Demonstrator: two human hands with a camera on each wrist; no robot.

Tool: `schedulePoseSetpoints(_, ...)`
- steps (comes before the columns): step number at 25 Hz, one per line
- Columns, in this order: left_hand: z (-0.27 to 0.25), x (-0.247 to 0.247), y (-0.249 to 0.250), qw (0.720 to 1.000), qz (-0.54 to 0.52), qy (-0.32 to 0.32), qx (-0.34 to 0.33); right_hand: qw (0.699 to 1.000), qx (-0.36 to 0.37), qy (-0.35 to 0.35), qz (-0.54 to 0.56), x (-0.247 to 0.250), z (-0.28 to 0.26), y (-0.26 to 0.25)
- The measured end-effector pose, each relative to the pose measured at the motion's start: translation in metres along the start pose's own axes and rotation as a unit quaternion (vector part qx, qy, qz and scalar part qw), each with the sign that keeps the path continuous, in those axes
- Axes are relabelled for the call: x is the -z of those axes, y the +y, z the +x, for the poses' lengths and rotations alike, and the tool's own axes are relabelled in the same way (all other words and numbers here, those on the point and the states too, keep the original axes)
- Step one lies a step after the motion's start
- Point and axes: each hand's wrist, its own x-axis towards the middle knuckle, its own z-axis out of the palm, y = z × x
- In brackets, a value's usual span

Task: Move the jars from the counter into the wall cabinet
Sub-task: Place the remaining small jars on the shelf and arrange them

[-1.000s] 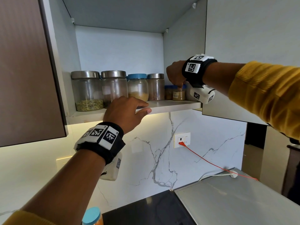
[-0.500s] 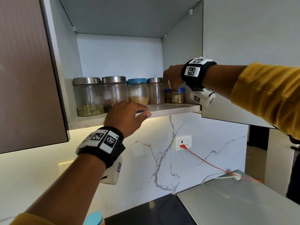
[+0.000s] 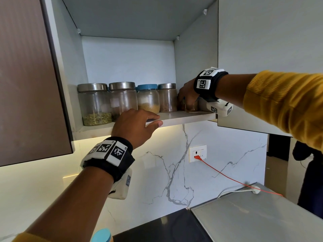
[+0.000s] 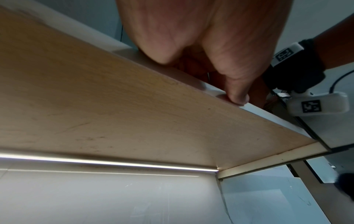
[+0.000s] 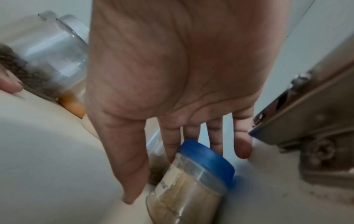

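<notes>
Wall cabinet (image 3: pixel 125 55), door swung open, one shelf (image 3: pixel 183 117) above a marble-veined backsplash; dark desk surface at the bottom of the head view.

Item 1: small blue-lidded jar (image 5: pixel 193 181), clear body, tan powder inside, paper label. Stands upright at the right end of the shelf, near the cabinet's side wall and hinge (image 5: pixel 306 136).
Item 2: four larger jars (image 3: pixel 125 100) in a row to its left, steel and blue lids, partly filled.
Item 3: blue lid (image 3: pixel 101 235) of another jar low in the head view, apparently on the desk and yet to be moved.

Right hand (image 5: pixel 182 75): fingers spread and straight over the small jar, fingertips about its lid; a firm grip is not evident.
Left hand (image 3: pixel 134 126): fingers curled over the shelf's front edge, thumb beneath, gripping it.

Handling, judged: small jar light and rigid, smooth walls somewhat slippery; best held round the lid or upper body.

Clearance: tight at the right wall and hinge; little gap to the neighbouring jar; ample headroom above; free strip along the shelf front.
</notes>
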Motion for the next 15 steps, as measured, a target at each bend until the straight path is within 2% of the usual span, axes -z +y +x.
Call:
schedulePoseSetpoints(8,0.000,0.001,0.001,1.000,0.001,0.002,-0.005,1.000,-0.004,0.003,-0.030,0.014,-0.017,-0.006)
schedulePoseSetpoints(13,0.001,0.001,0.002,1.000,-0.008,0.003,0.002,0.993,0.013,0.109,0.038,0.031,-0.057,0.001)
schedulePoseSetpoints(15,0.000,0.004,0.005,0.997,-0.070,0.007,0.007,0.982,0.032,0.175,0.063,0.030,-0.080,-0.003)
